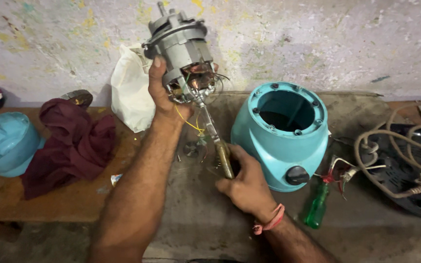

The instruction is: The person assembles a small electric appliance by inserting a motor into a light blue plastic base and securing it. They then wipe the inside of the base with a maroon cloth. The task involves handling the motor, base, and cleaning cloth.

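Your left hand point(164, 97) is closed around the grey metal electric motor with exposed copper windings point(183, 58). You hold it raised off the bench and tilted, shaft end up toward the wall and winding end down toward you; I judge this keeps the underside open to the tool. Your thumb lies along the casing.

Your right hand point(244, 182), with a red thread band at the wrist, is clamped on the yellowish handle of a metal-shafted screwdriver point(215, 141). The shaft runs up and left, and its tip meets the bottom of the motor among the windings. Whether the tip sits in a screw head cannot be told.

Thin yellow wires point(191, 122) hang from the motor, close beside the shaft, and could foul the tool.

Just right of your right hand stands the turquoise plastic appliance housing with a black knob point(281, 141), its round top opening empty. A green-handled screwdriver point(317, 207) lies near its base, beside red-tipped leads. Further right, a coiled pale power cord point(395, 146) rests on a dark round object. To the left lie a maroon cloth point(74, 141), a turquoise plastic cover point(3, 143) and a white plastic bag point(132, 90) against the wall. All sit on the worn concrete and wood bench point(191, 214).
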